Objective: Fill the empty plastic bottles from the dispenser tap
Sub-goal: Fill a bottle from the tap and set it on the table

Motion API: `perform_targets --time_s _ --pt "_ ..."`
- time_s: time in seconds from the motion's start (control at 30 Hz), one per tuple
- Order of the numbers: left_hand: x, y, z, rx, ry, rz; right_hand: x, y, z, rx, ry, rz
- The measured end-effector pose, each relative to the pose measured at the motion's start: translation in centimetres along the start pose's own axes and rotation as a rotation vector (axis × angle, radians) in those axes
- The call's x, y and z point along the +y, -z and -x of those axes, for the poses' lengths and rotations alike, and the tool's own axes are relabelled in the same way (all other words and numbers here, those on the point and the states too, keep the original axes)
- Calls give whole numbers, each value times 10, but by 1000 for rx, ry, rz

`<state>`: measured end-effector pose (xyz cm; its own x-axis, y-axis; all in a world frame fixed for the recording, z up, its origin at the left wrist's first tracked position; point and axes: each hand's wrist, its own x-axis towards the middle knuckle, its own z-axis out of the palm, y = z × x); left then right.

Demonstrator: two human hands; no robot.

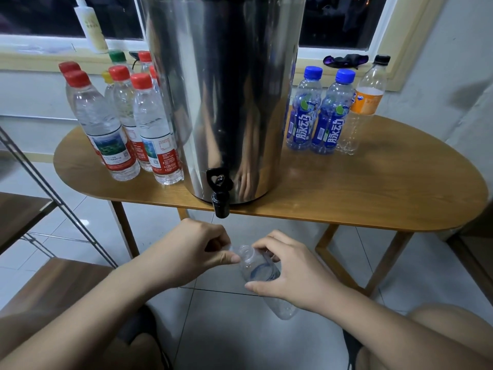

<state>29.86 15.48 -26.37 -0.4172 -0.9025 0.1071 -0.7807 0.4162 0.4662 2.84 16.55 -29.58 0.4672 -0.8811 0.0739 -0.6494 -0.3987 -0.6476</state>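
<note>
The right grip (pixel 293 273) is clamped round an empty clear bottle (pixel 252 264), held tilted below the tabletop (pixel 373 182) edge; the left grip (pixel 194 249) pinches what looks like its cap (pixel 231 248) beside the open mouth. That mouth sits below the black tap (pixel 220 194) and a little to its right, so opening the tap now would likely wet the floor (a thin bottle may also buckle). Beside the steel dispenser (pixel 226 89), two blue-capped bottles (pixel 304 113) read 脉动; the red-capped bottles (pixel 149 129) carry print too small to read
</note>
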Motion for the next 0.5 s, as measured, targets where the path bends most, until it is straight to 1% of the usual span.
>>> perform_targets --time_s 0.07,0.3,0.5 --pt "-13 8 1 8 34 -14 0 -1 -3 15 -15 -12" --pt "-53 44 1 301 213 -42 -3 -6 -13 48 -44 -48" --pt "-74 47 -13 430 275 -91 -1 -13 -21 85 -65 -71"
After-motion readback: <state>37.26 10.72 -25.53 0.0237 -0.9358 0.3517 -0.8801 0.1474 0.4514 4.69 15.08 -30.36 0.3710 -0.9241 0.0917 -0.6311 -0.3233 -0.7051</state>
